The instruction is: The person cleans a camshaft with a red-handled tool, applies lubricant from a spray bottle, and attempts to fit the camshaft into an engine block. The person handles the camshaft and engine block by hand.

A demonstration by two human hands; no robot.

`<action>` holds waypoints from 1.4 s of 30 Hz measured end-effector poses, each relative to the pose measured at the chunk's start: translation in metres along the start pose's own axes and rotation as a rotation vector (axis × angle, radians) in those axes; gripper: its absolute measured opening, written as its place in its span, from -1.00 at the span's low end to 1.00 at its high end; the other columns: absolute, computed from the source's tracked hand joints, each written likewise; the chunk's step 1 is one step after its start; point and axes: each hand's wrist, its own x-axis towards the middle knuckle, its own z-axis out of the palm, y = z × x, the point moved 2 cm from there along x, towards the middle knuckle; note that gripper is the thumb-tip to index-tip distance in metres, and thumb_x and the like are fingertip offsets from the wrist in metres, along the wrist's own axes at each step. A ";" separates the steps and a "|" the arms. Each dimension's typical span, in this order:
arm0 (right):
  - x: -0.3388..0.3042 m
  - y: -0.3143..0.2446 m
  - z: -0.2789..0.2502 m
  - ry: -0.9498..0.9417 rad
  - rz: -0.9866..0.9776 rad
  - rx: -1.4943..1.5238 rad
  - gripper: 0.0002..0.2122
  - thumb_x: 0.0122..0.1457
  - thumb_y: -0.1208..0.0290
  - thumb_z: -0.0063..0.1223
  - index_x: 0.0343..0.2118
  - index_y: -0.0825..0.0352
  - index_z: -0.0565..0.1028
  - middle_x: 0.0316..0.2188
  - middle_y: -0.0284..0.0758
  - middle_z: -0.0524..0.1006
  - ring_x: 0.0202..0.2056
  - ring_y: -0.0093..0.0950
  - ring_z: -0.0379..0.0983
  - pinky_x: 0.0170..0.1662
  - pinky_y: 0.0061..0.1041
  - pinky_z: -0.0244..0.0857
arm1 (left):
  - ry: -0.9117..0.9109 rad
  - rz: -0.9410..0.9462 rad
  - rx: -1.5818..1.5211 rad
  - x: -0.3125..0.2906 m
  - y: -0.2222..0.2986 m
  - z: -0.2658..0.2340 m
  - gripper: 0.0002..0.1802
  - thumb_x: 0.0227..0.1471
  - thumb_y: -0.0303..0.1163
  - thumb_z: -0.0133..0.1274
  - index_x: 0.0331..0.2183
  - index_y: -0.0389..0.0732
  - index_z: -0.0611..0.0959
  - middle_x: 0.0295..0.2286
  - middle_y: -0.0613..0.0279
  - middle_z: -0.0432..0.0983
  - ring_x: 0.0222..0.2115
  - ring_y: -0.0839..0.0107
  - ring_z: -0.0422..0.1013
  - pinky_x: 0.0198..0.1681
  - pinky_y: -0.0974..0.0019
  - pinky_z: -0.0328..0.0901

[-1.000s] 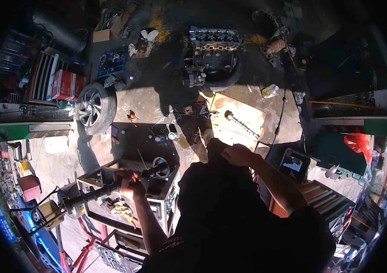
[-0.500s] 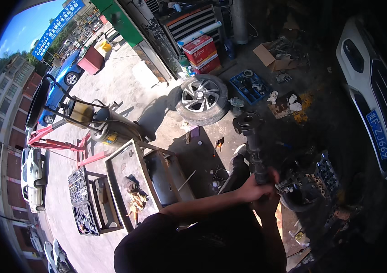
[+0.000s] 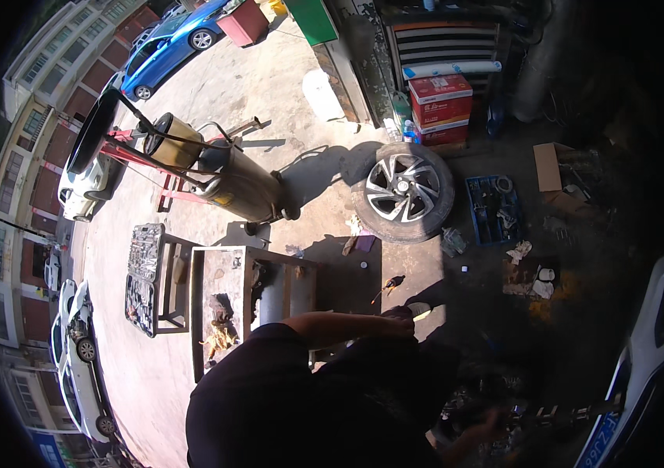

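Dark metal, lobed and stepped along its length, the shaft is at the lower right, held in the air above the shadowed floor. Its long axis runs almost level across the view, rising slightly to the right, so that its far end points at the front of the white car by the right edge. The right hand, deep in shade, is closed around the shaft's near end; the exact set of its fingers is too dark to make out. The left hand is apart from the shaft, at the end of a forearm laid across the body, and I cannot tell whether its fingers are spread or together. Half a second ago the shaft stood nearly upright in the view, its flanged end on top and both hands on it; now it has swung over to the right side and the left hand has come off. The metal counter carries a yellowish glove and a dark lump toward its lower end, with an open tool case beyond its left edge and a wheel well past its upper right corner.
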 end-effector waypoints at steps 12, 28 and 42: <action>0.132 -0.113 -0.007 0.449 -0.175 0.112 -0.78 -0.05 0.53 0.27 -0.31 0.35 0.50 -0.52 -0.38 0.58 -0.49 -0.64 0.48 -0.45 -0.55 0.33 | -0.108 0.536 0.133 0.141 0.268 -0.138 -0.67 0.08 -0.51 0.07 -0.06 -0.19 0.59 -0.19 0.06 0.60 -0.14 0.32 0.54 -0.05 0.28 0.37; 0.192 -0.181 -0.068 1.051 0.057 -0.004 -0.32 -0.03 0.17 0.25 0.02 0.48 0.14 -0.38 0.02 0.51 -0.32 0.03 0.49 -0.28 -0.11 0.36 | -1.710 0.889 0.170 0.224 0.615 0.109 -0.08 0.09 0.33 -0.10 0.16 -0.26 0.36 0.28 -0.10 -0.04 0.24 0.05 0.11 0.26 0.04 0.07; 0.235 -0.043 0.290 1.788 0.943 1.132 -0.39 0.33 -0.05 -0.20 0.22 0.40 0.24 0.16 -0.03 0.34 0.19 -0.22 0.26 0.21 -0.39 0.14 | -1.628 0.306 0.478 0.419 0.666 0.185 -0.80 0.02 -0.55 -0.07 -0.57 -0.15 0.32 -0.63 0.33 0.22 -0.53 0.49 0.21 -0.27 0.34 0.20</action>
